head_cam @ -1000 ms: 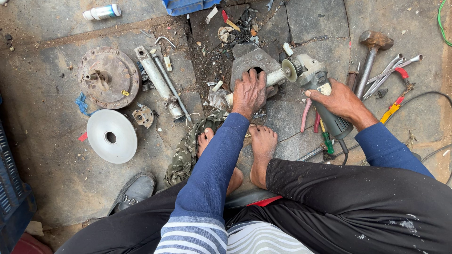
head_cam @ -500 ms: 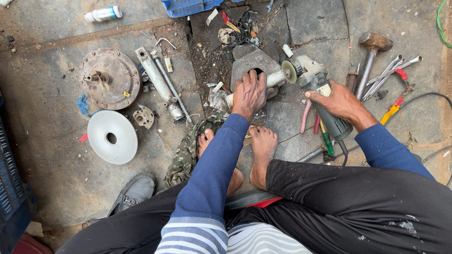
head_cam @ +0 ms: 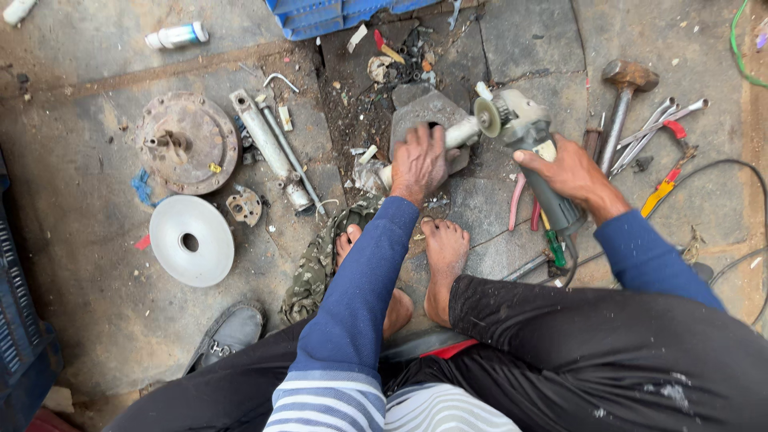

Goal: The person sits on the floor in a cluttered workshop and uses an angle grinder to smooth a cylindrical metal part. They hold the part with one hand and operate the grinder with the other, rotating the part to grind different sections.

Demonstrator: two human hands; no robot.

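I sit on the ground with bare feet in front of me. My left hand point(head_cam: 419, 162) grips a pale metal shaft point(head_cam: 460, 133) that lies over a grey metal block point(head_cam: 430, 110). My right hand point(head_cam: 570, 172) holds the body of an angle grinder point(head_cam: 528, 132), whose disc touches the end of the shaft. The grinder's cable runs off to the right.
A round rusty hub point(head_cam: 188, 142), a white disc point(head_cam: 192, 240), a steel cylinder point(head_cam: 270, 150) and a small part lie at left. A hammer point(head_cam: 620, 96), spanners point(head_cam: 660, 120), pliers and screwdrivers lie at right. A blue crate point(head_cam: 336, 14) stands at the top, a shoe point(head_cam: 228, 334) near my knee.
My right hand has brought the grinder's head closer against the shaft end. My left hand keeps hold of the shaft.
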